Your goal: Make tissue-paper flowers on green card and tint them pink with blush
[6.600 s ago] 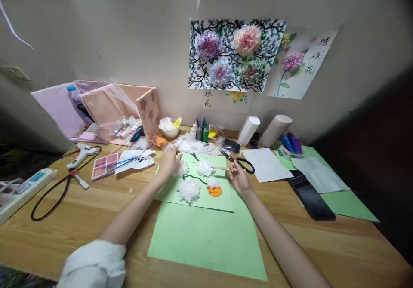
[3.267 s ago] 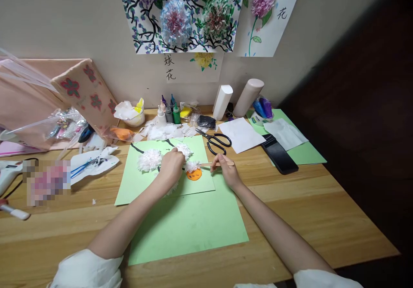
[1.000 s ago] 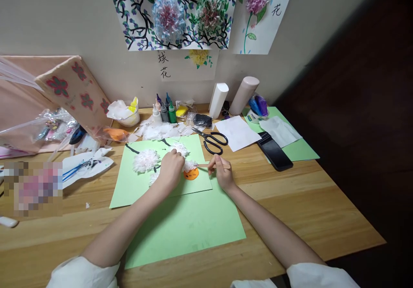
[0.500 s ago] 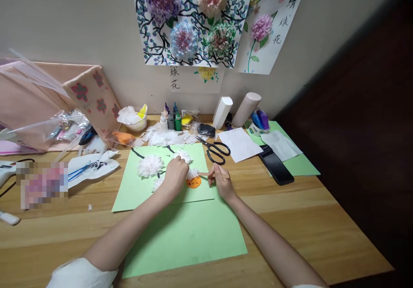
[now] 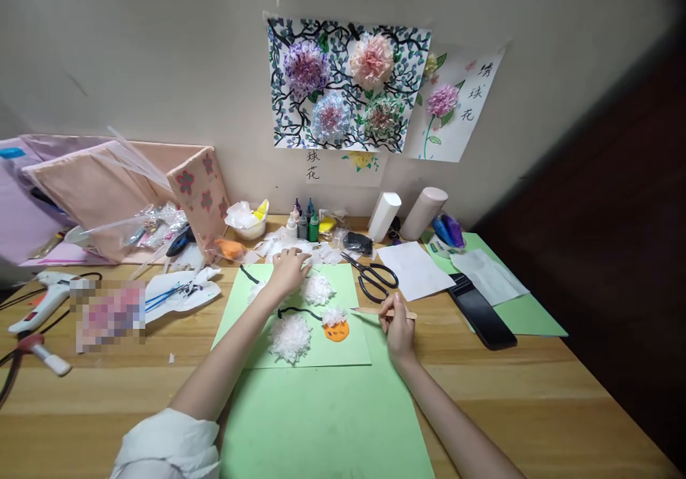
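My left hand (image 5: 289, 273) reaches over the back edge of a light green card (image 5: 348, 347), fingers apart at the white paper scraps (image 5: 328, 253). It hides part of one white paper flower. On the card are fluffy white paper flowers (image 5: 290, 337) with black painted stems (image 5: 301, 311). A small white tuft (image 5: 334, 315) sits at the top of an orange round piece (image 5: 336, 332) with small dark marks. To the right, my right hand (image 5: 399, 325) is closed around a pencil (image 5: 367, 311), its tip pointing left towards the tuft.
Black-handled scissors (image 5: 378, 279) lie behind my right hand, beside white paper (image 5: 415, 270) and a black phone (image 5: 482, 312). Small paint bottles (image 5: 303, 226) and a bowl (image 5: 247, 223) stand along the wall. A glue gun (image 5: 46, 300) lies at the left.
My left hand has moved from the tuft to the scraps at the back. My right hand has drawn the pencil slightly away from the tuft. The camera view has tilted up.
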A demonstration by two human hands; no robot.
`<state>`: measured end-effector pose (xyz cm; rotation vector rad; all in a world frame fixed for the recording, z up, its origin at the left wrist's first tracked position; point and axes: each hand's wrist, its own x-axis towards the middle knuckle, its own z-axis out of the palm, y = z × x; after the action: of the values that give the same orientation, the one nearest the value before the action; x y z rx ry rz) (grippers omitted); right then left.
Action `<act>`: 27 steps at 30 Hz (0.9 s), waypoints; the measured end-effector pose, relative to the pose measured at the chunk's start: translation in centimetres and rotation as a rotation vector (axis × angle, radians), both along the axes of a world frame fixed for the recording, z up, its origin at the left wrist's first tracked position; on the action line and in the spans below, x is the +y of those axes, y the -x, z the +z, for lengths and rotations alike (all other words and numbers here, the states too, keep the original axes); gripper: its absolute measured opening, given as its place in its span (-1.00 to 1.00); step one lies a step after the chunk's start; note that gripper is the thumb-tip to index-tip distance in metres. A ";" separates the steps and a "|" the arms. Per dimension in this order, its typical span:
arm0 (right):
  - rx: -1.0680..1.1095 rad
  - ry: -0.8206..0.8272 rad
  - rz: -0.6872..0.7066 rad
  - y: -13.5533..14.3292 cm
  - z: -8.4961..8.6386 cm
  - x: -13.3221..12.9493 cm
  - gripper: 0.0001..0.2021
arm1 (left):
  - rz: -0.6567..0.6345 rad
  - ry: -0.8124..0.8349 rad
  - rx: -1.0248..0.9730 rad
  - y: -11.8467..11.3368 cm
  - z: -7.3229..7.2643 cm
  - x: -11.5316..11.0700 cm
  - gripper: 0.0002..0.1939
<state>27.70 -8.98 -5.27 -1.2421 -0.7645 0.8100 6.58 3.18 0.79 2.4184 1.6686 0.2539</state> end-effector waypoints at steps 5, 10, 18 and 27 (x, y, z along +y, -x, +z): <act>-0.031 0.012 0.012 0.2 0.3 -0.3 -0.52 | -0.019 0.027 -0.035 -0.1 -0.8 0.1 -0.67; -0.023 0.025 0.013 0.3 0.7 -0.4 -0.52 | -0.050 0.022 -0.090 0.2 -0.8 0.1 -0.65; -0.030 0.016 0.022 0.3 0.5 -0.3 -0.53 | -0.044 -0.014 -0.177 0.6 0.2 0.2 -0.68; -0.020 -0.003 0.072 0.1 0.3 -0.5 -0.53 | -0.052 -0.013 -0.272 1.2 2.0 -0.2 -0.69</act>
<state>27.59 -9.44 -4.95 -1.2278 -0.8299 0.8556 5.40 2.96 2.77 2.3093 1.4879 0.5595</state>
